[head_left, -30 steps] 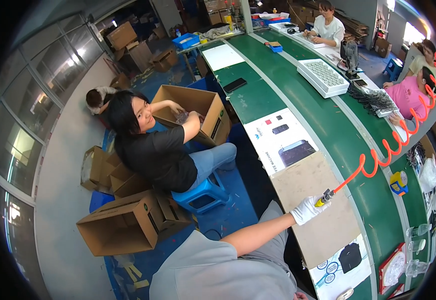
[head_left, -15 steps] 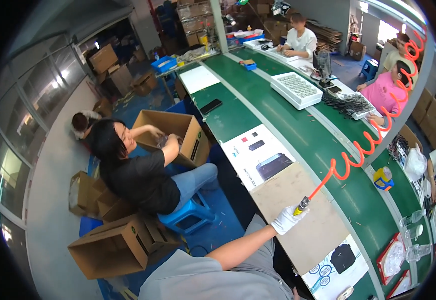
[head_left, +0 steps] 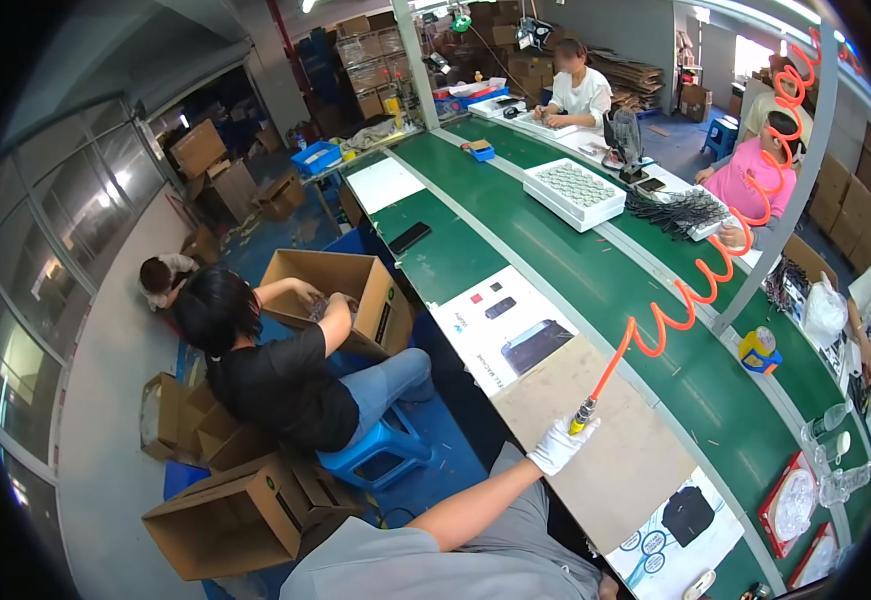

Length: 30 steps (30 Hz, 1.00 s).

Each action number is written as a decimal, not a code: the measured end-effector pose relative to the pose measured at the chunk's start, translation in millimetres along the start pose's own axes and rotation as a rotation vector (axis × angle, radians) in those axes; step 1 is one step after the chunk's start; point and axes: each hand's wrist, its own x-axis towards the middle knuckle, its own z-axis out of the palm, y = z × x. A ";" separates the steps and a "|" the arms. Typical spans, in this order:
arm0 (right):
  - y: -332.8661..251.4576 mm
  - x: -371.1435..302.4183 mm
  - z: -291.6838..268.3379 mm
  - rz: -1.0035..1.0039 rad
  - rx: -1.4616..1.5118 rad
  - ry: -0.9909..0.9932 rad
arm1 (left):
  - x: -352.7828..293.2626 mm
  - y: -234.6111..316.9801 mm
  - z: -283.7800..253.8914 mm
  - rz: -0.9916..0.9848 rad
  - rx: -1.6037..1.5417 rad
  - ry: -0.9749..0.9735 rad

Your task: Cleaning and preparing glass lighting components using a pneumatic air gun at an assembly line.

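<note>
Yellow fitting [head_left: 578,427] at the end of an orange coiled hose [head_left: 613,366] is being held in the closed white-gloved left hand [head_left: 556,447], over a beige board [head_left: 606,470] being supported by the green bench [head_left: 436,265]. The right hand [head_left: 608,587] is being mostly cut off by the lower edge; its grip cannot be told. Beside the bench, an open carton [head_left: 386,310] is being reached into by a seated co-worker [head_left: 281,390].

**Workshop Ran Deep in Green and Blue**

Down the left swept the tall framed windows [head_left: 28,375], light glinting in their panes above a pale wall [head_left: 121,430]! A long green workbench [head_left: 676,370] cut across, a grey post [head_left: 415,70] standing by its far end. Blue floor [head_left: 458,425] surrounded a blue plastic stool [head_left: 348,460], and overhead a ceiling lamp [head_left: 308,6] blazed white!
</note>
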 end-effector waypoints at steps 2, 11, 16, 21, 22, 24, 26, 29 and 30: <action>-0.6 11.0 4.2 0.009 -0.086 -0.027 | 1.1 1.1 -3.7 -0.036 0.012 -0.027; -49.3 75.2 34.0 0.066 -0.333 -0.079 | 3.4 -7.3 3.0 0.077 0.028 -0.107; -23.5 84.4 29.2 0.301 -0.277 -0.017 | 9.2 -20.4 -6.8 -0.051 -0.141 -0.044; -11.3 105.9 38.7 0.341 -0.182 0.010 | 10.9 24.0 -7.9 -0.187 -0.246 -0.071; -9.5 112.0 41.6 0.326 -0.152 0.012 | 11.3 20.0 -7.7 -0.193 -0.251 -0.062; 2.5 111.9 43.3 0.290 -0.098 0.014 | 14.1 12.6 -7.5 -0.148 -0.225 -0.046; 0.0 121.1 43.2 0.249 -0.050 0.014 | 11.5 8.3 -7.1 -0.171 -0.242 -0.060; -9.8 132.9 37.1 0.177 0.006 0.010 | 13.4 0.2 -6.0 -0.190 -0.201 -0.045; -10.6 133.7 36.6 0.156 0.023 0.004 | 11.9 0.7 -5.7 -0.185 -0.245 -0.038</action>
